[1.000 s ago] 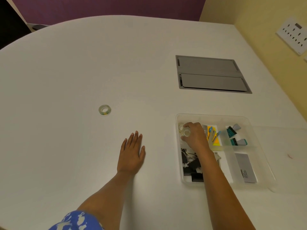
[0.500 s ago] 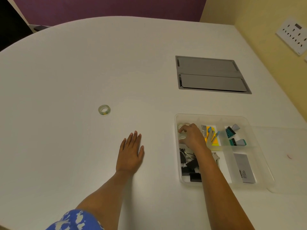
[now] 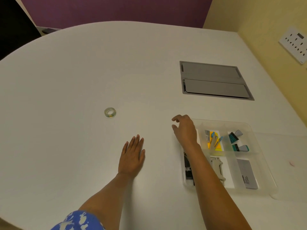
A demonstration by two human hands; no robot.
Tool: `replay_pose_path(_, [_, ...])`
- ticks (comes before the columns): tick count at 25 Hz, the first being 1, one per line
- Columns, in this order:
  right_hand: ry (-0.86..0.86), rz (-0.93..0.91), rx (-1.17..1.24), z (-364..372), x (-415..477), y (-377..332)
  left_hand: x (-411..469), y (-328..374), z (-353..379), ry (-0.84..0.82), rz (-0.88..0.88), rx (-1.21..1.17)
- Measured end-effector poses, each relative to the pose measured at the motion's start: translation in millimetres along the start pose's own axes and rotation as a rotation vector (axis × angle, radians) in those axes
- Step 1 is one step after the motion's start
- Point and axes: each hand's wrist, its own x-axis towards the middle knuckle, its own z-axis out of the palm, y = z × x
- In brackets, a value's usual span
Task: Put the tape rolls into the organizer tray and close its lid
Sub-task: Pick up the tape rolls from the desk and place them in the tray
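Note:
A small clear tape roll (image 3: 110, 112) lies alone on the white table (image 3: 83, 72), left of centre. The clear organizer tray (image 3: 259, 156) sits at the right, holding binder clips, sticky notes, stamps and a stapler. Its transparent lid (image 3: 290, 163) lies open to the tray's right. My right hand (image 3: 185, 130) hovers over the tray's left edge, fingers apart and empty, pointing toward the roll. It hides the tray's far-left compartment. My left hand (image 3: 132, 156) rests flat on the table, below and right of the roll.
A grey recessed cable hatch (image 3: 214, 80) is set in the table behind the tray. A socket panel (image 3: 294, 44) is on the yellow wall at the right. The table's curved edge runs along the left and back.
My right hand let go of the tape roll inside the tray's far-left compartment and moved out leftward, now empty. The left hand stayed flat.

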Motion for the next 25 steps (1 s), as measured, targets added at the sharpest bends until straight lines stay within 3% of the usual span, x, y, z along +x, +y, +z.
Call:
replay_pose_path(12, [-0.229, -0.161, -0.065, 106.0, 35.6, -127.8, 27.2, -104.9, -42.9, -0.019, 0.000, 0.064])
replay_pose_path(17, [-0.312, -0.204, -0.079, 152.0, 49.6, -165.8, 41.4, -115.2, -45.2, -0.008, 0.016, 0.058])
replay_pose_path(25, [-0.303, -0.239, -0.106, 185.9, 64.3, -186.1, 47.0, -116.6, -50.0, 0.013, 0.049, 0.031])
